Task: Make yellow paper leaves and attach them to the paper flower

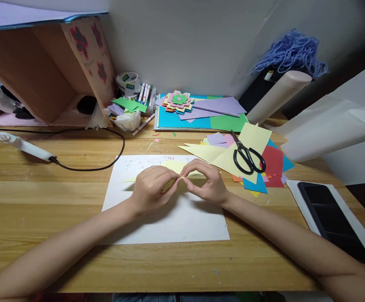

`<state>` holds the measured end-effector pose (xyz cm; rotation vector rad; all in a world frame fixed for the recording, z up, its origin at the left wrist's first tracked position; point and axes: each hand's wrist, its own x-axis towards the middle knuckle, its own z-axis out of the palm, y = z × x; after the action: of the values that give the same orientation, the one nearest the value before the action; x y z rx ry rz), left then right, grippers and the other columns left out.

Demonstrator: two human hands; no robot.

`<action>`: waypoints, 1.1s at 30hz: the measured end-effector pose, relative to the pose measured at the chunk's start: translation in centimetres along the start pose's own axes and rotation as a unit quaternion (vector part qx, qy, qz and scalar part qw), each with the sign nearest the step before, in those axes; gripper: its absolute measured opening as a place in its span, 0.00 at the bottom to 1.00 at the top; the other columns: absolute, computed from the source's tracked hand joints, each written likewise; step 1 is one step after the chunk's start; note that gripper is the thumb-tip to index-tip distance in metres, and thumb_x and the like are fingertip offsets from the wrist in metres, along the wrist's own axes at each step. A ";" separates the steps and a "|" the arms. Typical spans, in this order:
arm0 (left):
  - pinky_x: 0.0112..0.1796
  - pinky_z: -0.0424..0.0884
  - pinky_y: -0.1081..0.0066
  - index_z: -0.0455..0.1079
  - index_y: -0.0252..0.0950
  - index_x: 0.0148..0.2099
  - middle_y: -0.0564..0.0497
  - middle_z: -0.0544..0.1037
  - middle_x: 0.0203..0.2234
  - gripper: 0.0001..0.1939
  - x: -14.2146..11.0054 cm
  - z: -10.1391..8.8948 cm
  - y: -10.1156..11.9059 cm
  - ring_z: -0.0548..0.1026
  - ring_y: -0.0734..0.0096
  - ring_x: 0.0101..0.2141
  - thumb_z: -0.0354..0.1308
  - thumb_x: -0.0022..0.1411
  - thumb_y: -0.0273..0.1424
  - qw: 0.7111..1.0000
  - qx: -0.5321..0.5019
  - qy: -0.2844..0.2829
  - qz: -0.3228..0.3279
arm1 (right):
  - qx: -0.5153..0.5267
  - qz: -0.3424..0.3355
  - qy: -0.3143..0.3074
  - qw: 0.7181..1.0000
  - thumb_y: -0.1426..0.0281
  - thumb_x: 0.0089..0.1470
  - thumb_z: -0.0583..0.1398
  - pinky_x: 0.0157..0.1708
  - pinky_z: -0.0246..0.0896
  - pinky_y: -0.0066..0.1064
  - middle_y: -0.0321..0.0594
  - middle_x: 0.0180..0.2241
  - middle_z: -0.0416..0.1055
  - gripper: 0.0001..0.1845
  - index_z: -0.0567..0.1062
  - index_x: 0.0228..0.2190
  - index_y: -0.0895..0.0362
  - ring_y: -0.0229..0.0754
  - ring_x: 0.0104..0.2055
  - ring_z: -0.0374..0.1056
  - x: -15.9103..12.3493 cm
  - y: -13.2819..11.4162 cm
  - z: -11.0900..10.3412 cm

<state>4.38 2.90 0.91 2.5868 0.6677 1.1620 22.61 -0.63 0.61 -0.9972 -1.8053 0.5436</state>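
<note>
My left hand (152,188) and my right hand (206,182) meet above a white sheet of paper (166,228). Both are closed, pinching the near edge of a piece of pale yellow paper (173,165) between thumbs and fingers. Much of the yellow paper is hidden behind the hands; a thin pointed end of it sticks out to the left. Faint coloured marks show on the white sheet's far part. Black-handled scissors (248,157) lie beyond my right hand, on cut pale yellow paper (222,156).
Coloured paper scraps (273,159) surround the scissors. Behind them a layered paper flower (179,102) rests on stacked coloured paper (198,121). A cup of scraps (127,121), markers (145,93) and a cardboard box (50,63) stand at back left. A black phone-like object (330,218) lies at right.
</note>
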 end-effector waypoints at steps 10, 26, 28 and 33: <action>0.30 0.66 0.70 0.70 0.35 0.35 0.51 0.77 0.25 0.04 -0.5 0.0 0.4 0.72 0.73 0.27 0.54 0.57 0.27 0.995 -0.051 -0.046 -0.070 | 0.009 0.088 -0.056 0.995 0.75 0.50 0.58 0.38 0.61 0.35 0.38 0.30 0.70 0.03 0.68 0.28 0.56 0.40 0.35 0.65 -0.4 -0.7 0.1; 0.29 0.68 0.74 0.71 0.36 0.35 0.51 0.78 0.29 0.07 2.1 -3.9 2.6 0.74 0.72 0.30 0.52 0.61 0.31 0.952 -0.160 -0.102 -0.241 | 0.002 0.146 -0.090 0.985 0.69 0.54 0.57 0.30 0.61 0.27 0.37 0.29 0.71 0.04 0.71 0.31 0.57 0.36 0.31 0.66 1.2 -3.4 -2.4; 0.27 0.69 0.74 0.72 0.36 0.33 0.52 0.78 0.28 0.09 2.6 -4.7 2.9 0.75 0.71 0.29 0.52 0.61 0.33 0.917 -0.217 -0.152 -0.297 | 0.047 0.193 -0.101 0.975 0.67 0.54 0.57 0.30 0.63 0.27 0.37 0.31 0.72 0.06 0.72 0.32 0.57 0.36 0.32 0.67 1.6 -4.3 -2.9; 0.18 0.64 0.76 0.71 0.34 0.32 0.51 0.77 0.22 0.13 2.2 -4.2 1.3 0.73 0.72 0.20 0.51 0.60 0.38 0.820 -0.321 -0.273 -0.388 | 0.054 0.226 -0.118 0.965 0.67 0.54 0.57 0.24 0.61 0.26 0.37 0.27 0.71 0.07 0.73 0.34 0.57 0.35 0.28 0.66 1.6 -3.5 -2.6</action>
<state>2.96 2.97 5.60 1.6431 0.8607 0.2626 23.25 -1.46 5.17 -1.3221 -1.7289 1.0697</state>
